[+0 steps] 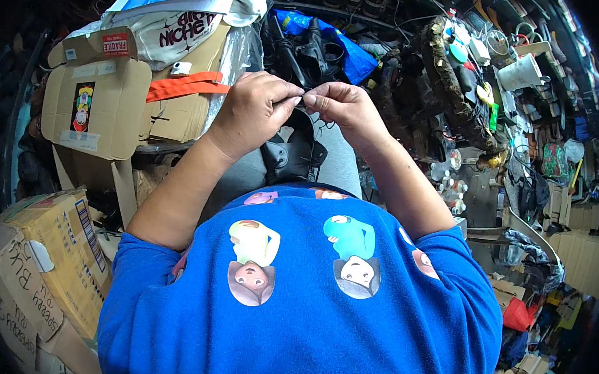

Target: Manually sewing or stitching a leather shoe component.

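Above my lap, my left hand (253, 107) and my right hand (350, 110) meet with their fingertips nearly touching. Thumb and forefinger are pinched together on each. Whatever lies between the fingertips is too small and dark to make out. Just below them, a black shoe (293, 152) with small round holes along its edge rests between my grey-clad thighs (342, 166). Part of it is hidden by my hands.
To the left, a cardboard box (97, 107) stands by an orange strip (185, 86) and a white cloth bag (184, 43). Ahead are a blue plastic sheet (357, 59) and black shoe-like items (312, 56). A cluttered round worktop (453, 79) and small bottles (454, 191) are at right.
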The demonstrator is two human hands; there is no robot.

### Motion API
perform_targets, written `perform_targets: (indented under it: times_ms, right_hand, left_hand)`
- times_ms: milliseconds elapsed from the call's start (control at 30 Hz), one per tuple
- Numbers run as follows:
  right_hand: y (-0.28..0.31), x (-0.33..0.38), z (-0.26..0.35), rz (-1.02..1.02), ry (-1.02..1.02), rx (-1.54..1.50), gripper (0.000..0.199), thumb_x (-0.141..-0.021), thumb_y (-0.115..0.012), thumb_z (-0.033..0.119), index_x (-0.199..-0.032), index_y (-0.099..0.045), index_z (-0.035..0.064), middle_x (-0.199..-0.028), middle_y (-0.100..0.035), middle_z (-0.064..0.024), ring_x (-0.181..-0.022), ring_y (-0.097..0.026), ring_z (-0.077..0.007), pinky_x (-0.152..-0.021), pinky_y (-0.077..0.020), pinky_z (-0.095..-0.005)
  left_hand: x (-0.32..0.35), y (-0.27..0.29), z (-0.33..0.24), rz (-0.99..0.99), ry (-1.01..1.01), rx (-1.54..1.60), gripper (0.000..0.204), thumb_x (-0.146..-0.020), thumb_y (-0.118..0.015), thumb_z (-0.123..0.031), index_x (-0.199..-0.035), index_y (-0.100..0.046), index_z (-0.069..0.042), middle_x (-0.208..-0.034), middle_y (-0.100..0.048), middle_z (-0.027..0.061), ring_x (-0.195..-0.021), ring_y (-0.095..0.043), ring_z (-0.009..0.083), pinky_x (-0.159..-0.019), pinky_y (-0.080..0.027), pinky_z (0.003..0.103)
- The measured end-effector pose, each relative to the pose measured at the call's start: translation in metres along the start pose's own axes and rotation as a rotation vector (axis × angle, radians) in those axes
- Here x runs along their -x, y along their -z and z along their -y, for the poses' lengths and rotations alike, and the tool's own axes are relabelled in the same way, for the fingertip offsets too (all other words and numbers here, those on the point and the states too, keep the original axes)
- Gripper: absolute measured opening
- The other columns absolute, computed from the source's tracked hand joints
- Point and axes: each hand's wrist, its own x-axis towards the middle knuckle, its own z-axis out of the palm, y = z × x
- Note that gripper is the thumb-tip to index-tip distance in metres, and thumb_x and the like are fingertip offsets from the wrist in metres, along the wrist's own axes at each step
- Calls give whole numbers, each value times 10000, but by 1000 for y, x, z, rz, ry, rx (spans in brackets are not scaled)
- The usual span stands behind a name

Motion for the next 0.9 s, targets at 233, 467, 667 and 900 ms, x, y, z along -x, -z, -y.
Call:
perform_targets:
  times_ms: [233, 467, 667, 900]
  right_hand:
    - [-2, 12, 4, -8, -1, 130, 164, -864, -657, 173, -869, -640, 11, -765, -624, 3, -725, -540, -58, -677, -447, -224]
    - [49, 41, 82, -14, 135, 533, 189, -850, -665, 216, -931, -637, 48, -779, -603, 4, -776, -542, -86, -739, -453, -263]
    - [139, 78, 210, -621, 505, 769, 233, -866, -588, 166, -1038, -597, 9, -876, -616, -61, -698, -559, -109, -624, -462, -238]
    - [263, 75, 238, -834, 766, 672, 156, -863, -584, 110, -989, -598, 18, -833, -617, -57, -731, -577, -131, -669, -477, -264]
  left_hand:
    - [-9, 2, 0, -116, -117, -261, 101, -665, -636, 10, -735, -572, -25, -713, -572, 123, -696, -564, 309, -649, -457, 399]
    - [1, 7, -10, -62, 175, 190, 287, -815, -640, -72, -1100, -616, -41, -933, -644, 126, -777, -620, 225, -724, -489, 311]
    - [28, 6, 7, 186, 198, 94, 203, -813, -638, -81, -1004, -646, -12, -912, -649, 130, -760, -615, 223, -704, -481, 306]
    - [29, -9, -3, 252, 248, 135, 149, -795, -639, -59, -929, -657, 3, -910, -651, 148, -842, -633, 274, -761, -484, 321]
